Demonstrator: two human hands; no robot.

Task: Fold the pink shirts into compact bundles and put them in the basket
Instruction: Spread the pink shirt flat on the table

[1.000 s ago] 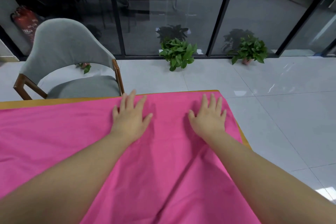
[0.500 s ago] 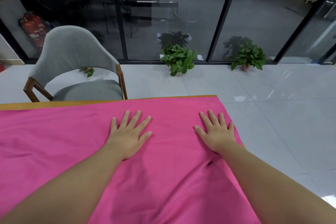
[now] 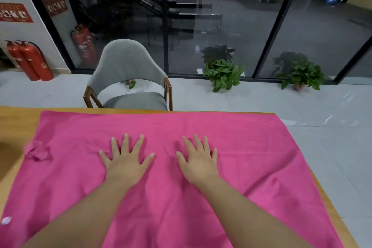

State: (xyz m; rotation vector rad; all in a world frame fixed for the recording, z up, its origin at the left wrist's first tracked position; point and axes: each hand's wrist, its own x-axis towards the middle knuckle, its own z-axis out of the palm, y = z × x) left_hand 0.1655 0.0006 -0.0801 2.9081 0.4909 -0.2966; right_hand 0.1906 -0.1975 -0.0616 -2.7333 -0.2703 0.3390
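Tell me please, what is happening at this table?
A person presses both palms flat on a pink shirt spread over a wooden table. The left hand and right hand lie side by side with fingers spread. No fold is made yet, and no basket is in view.
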